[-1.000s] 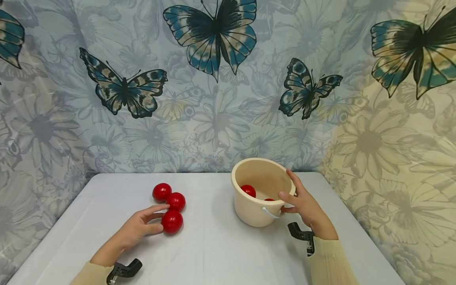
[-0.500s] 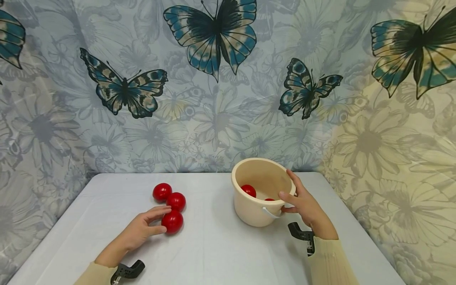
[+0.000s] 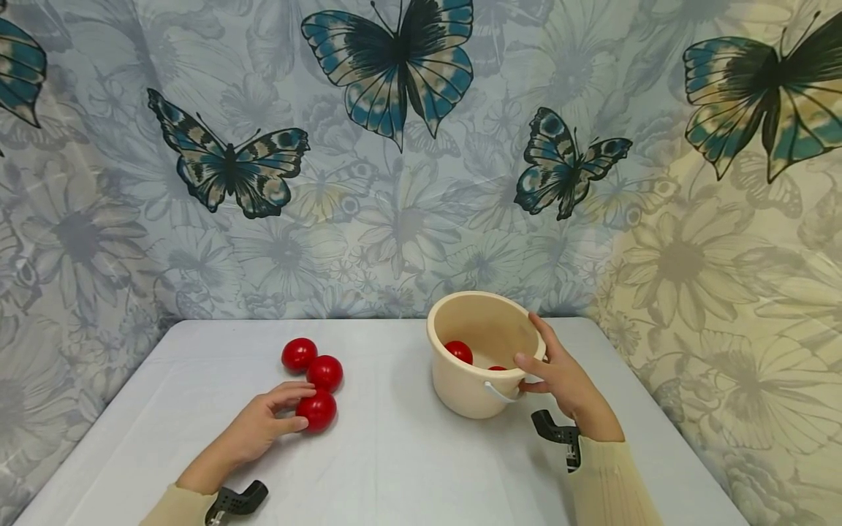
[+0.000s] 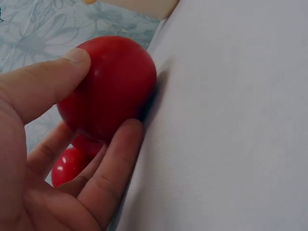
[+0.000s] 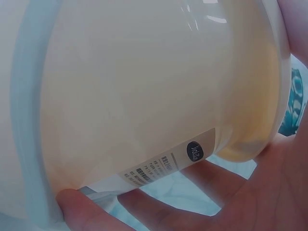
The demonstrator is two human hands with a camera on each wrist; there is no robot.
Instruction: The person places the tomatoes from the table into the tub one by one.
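Observation:
My left hand (image 3: 259, 424) pinches the nearest glossy red ball (image 3: 317, 411) between thumb and fingers; in the left wrist view the thumb presses one side of that ball (image 4: 113, 86) and fingertips the other. Two more red balls lie just behind it, a middle one (image 3: 325, 373) and a far one (image 3: 299, 355). To the right, a cream bucket (image 3: 467, 391) leans toward me, its rim gripped by my right hand (image 3: 571, 387). Inside sits a red ball (image 3: 459, 352), and the top of another (image 3: 497, 368) shows over the near rim. The right wrist view shows the bucket's wall (image 5: 130, 91) up close.
A white cloth (image 3: 395, 467) covers the table. Behind it hangs a butterfly-patterned backdrop (image 3: 408, 241). The bucket's pale blue handle (image 3: 500, 394) hangs at its near side. A dark wrist mount (image 3: 240, 500) sits below each hand.
My left hand has moved slightly right and its fingers have come onto the nearest ball, which has shifted a little left in the last half second. My right hand and the bucket stay put.

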